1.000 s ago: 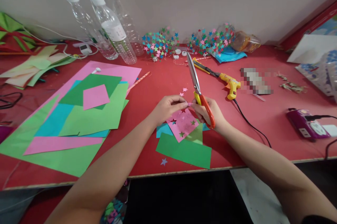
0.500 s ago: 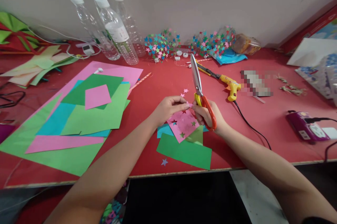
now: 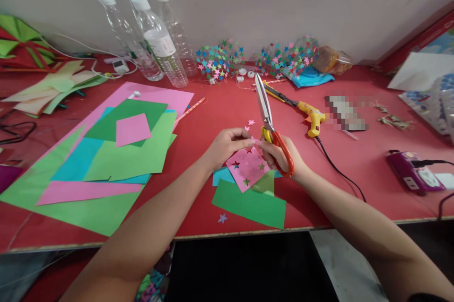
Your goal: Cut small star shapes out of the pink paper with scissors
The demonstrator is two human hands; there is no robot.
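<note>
Over the middle of the red table, my left hand (image 3: 229, 147) pinches a small pink paper piece (image 3: 256, 142). My right hand (image 3: 278, 153) touches the same piece with its fingertips and holds scissors (image 3: 271, 125) with orange and yellow handles, blades pointing up and away. Below the hands lies a pink sheet (image 3: 244, 169) with star-shaped holes, on top of blue and green paper. A dark green piece (image 3: 250, 203) is nearer the table edge, with a purple star (image 3: 222, 218) beside it. Small pink stars (image 3: 251, 122) lie just beyond my fingers.
Coloured sheets (image 3: 135, 160) are stacked at the left. Clear bottles (image 3: 165, 54) stand against the wall, near star-covered clear objects (image 3: 216, 63). A yellow glue gun (image 3: 312, 117) lies right of the scissors, its black cord running forward. A purple power socket (image 3: 413, 172) is far right.
The view has shifted slightly. Both hands stay together at the pink piece, and the scissors have tilted very slightly.
</note>
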